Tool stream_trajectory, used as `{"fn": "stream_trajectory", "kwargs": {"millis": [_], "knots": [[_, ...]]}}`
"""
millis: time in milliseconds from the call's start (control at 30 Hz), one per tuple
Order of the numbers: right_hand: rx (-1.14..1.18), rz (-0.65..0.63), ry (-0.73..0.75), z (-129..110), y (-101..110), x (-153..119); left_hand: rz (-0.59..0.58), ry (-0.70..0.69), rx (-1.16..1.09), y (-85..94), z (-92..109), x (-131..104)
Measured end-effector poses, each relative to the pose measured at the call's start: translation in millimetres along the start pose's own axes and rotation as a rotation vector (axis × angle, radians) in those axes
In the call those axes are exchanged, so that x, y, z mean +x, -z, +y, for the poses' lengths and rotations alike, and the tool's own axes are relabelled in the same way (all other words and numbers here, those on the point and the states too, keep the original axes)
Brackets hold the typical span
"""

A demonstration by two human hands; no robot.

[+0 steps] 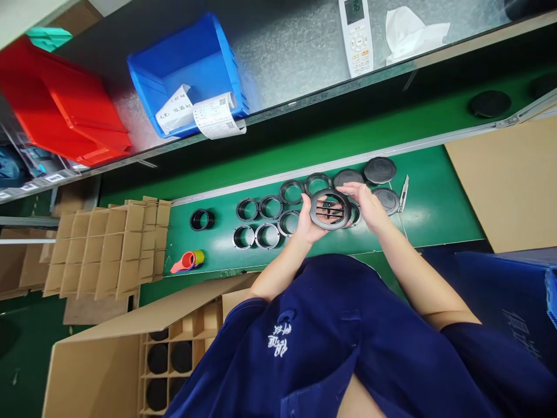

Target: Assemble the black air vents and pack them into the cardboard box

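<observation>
Two hands meet over the green work surface, and together we hold one black round grille just above it: our left hand closes on its left rim with the thumb over the top, and our right hand curls its fingers around the right rim. The grille is a flat ring of matte black plastic with thin bars across its opening. Below and to the left of it, black rings lie in two rows along the far edge of the surface, open and hollow, with a slight sheen on their walls; one more single ring lies apart, toward the left end. Solid black discs sit beside the right hand, lightly ribbed on top. By our judgement the work is partway along: several rings and discs lie loose, while the cardboard box at the near left corner shows dark round pieces in only some cells of its divider. A spare cardboard divider grid lies at the left end, and beside it a small red and yellow tape dispenser. On the shelf beyond stand a blue bin with paper labels and a glossy red bin.
</observation>
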State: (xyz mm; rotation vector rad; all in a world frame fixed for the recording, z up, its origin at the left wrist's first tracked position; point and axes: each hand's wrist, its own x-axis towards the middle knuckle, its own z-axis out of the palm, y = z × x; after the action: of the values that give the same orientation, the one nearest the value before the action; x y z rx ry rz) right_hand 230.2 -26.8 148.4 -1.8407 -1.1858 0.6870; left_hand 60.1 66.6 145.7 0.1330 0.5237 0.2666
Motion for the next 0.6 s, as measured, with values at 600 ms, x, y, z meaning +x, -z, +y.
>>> {"fn": "stream_trajectory", "kwargs": {"millis": [600], "knots": [[-0.703,-0.109,-0.088,110.5,-60.8,-41.1,0.411,0.186,0.088,84.1,-43.5,-12.1]]}}
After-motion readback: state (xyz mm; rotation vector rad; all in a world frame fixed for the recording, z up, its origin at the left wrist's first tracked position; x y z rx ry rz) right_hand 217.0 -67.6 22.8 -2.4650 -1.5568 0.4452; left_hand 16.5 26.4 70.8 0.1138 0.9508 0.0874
